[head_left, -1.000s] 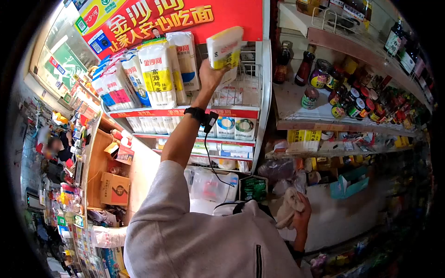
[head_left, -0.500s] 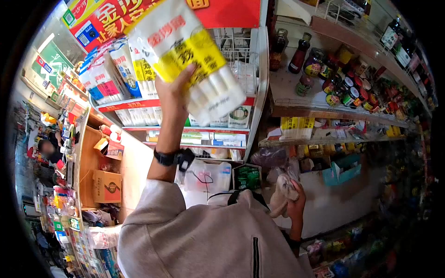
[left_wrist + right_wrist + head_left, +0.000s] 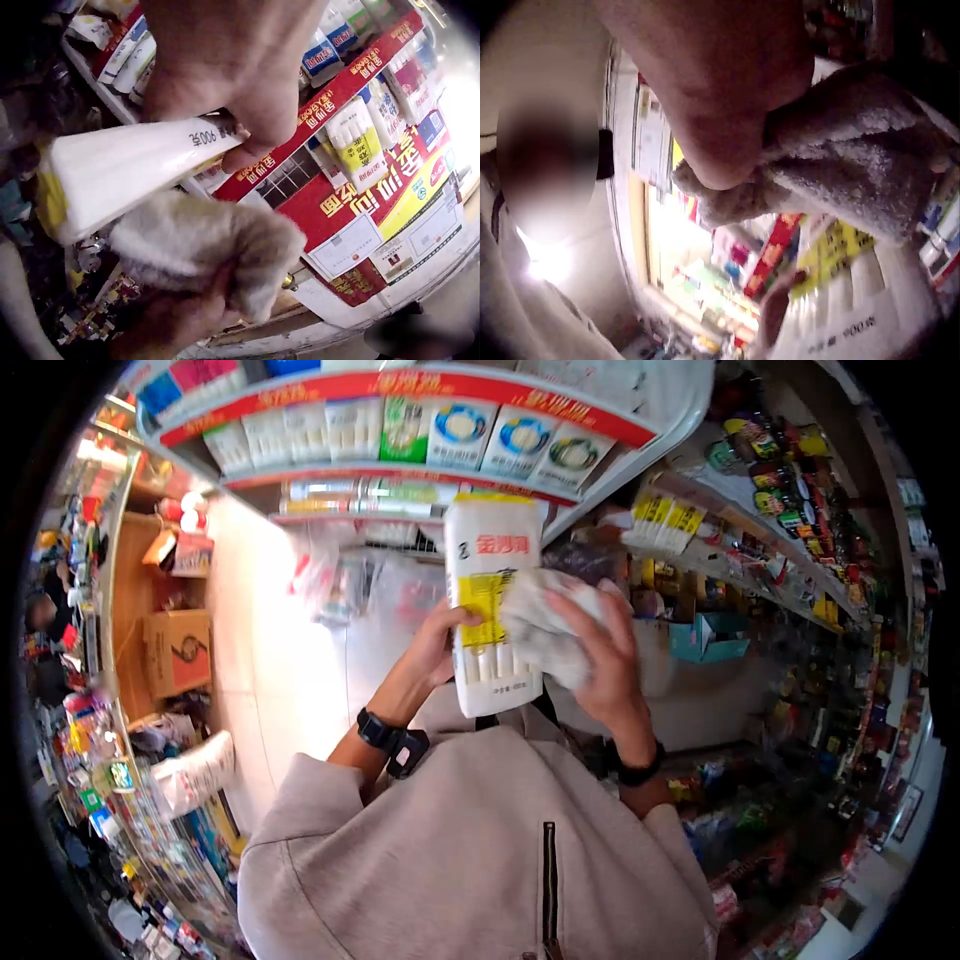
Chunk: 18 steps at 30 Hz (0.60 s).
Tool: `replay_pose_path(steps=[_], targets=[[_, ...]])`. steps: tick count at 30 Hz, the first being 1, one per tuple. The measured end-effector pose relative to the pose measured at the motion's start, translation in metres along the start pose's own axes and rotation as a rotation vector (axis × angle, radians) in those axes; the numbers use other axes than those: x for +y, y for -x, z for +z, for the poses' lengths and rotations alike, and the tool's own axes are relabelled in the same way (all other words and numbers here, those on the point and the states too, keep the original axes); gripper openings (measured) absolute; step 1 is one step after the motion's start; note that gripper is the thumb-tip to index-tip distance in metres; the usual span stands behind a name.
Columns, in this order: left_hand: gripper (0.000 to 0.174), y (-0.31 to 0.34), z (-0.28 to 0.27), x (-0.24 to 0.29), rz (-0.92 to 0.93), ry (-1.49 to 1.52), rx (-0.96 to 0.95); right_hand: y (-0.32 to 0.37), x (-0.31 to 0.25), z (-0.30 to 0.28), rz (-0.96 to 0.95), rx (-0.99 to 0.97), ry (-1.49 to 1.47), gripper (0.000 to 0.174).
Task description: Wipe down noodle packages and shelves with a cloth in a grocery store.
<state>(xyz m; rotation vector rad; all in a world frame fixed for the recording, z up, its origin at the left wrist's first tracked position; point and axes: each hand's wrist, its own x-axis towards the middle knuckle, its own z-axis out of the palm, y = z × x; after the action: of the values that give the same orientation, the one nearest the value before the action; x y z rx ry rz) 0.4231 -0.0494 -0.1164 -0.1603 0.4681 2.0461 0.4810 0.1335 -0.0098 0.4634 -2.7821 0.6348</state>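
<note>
In front of the chest, my left hand (image 3: 434,644) grips the left edge of a pack of dried noodles (image 3: 490,682), white with a yellow band and red lettering. The pack stands nearly upright in the head view. My right hand (image 3: 608,672) holds a pale, fluffy cloth (image 3: 540,628) over the right side of the pack's front, covering part of the yellow label. In the left wrist view the cloth (image 3: 202,244) lies alongside the pack (image 3: 124,176). The right wrist view has the bunched cloth (image 3: 847,150) overlapping the pack's yellow band (image 3: 832,255).
A rack (image 3: 420,478) with rows of noodle packs stands ahead. Shelves with jars (image 3: 775,480) are on the right, above a teal box (image 3: 708,637). Plastic bags (image 3: 400,592) lie below the rack. On the left are a cardboard box (image 3: 178,652) and a crowded counter.
My left hand has brought the noodle pack down from the rack to the chest. My right hand has raised the cloth from the right side onto the pack. The head view has tilted downward.
</note>
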Motion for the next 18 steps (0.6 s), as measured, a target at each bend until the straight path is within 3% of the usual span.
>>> replay_pose_path(steps=[2,4,6,8,9,14,16,18], targets=[[0.055,0.002,-0.008,0.003,-0.046,0.086,-0.040,-0.006,-0.011,0.025,-0.032,0.061,0.049,0.062],[0.064,0.002,-0.015,0.007,-0.028,-0.101,-0.022,-0.009,-0.014,0.033,-0.057,0.032,0.089,0.061],[0.054,0.017,-0.019,0.017,-0.037,0.015,-0.023,-0.017,-0.021,0.038,-0.073,0.027,0.133,0.061],[0.061,0.025,-0.017,0.026,0.004,-0.423,0.017,-0.035,-0.020,0.036,0.020,0.074,0.189,0.063],[0.076,0.032,0.000,0.033,-0.027,-0.375,0.084,-0.048,-0.017,0.036,0.007,0.161,0.176,0.066],[0.073,0.045,0.000,0.050,0.037,-0.396,0.066,-0.080,-0.013,0.032,-0.015,0.263,0.188,0.067],[0.065,0.047,0.001,0.059,0.109,-0.399,-0.053,-0.082,-0.020,0.042,-0.032,0.277,0.247,0.063],[0.072,0.050,-0.004,0.064,0.106,-0.226,-0.033,-0.069,-0.043,0.055,-0.061,0.269,0.251,0.056]])
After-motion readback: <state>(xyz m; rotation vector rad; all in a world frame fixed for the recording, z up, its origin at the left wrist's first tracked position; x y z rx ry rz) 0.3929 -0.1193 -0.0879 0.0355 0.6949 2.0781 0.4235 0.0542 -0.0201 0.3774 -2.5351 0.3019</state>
